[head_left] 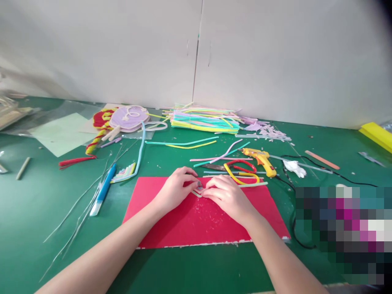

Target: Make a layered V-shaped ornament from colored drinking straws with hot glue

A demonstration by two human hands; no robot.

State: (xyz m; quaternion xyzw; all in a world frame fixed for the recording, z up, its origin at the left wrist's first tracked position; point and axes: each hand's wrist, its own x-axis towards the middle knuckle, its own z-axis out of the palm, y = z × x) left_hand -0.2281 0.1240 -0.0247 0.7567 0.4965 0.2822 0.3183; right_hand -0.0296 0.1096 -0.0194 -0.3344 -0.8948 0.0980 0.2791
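Observation:
My left hand point(174, 190) and my right hand point(228, 196) meet over the far edge of a red mat point(196, 222) on the green table. Both have their fingers curled and pinched together on a small bent pale green pipe cleaner piece point(197, 191) that lies between them. Only its short ends show under my fingertips.
Behind the mat lie red-and-yellow-handled scissors point(241, 171), a yellow glue gun point(260, 159) with a black cord, loose pipe cleaners, and a pile of coloured ones point(203, 118). A blue pen-like tool point(104, 190) and thin wires lie left. A pink-and-red craft piece point(122, 120) sits far left.

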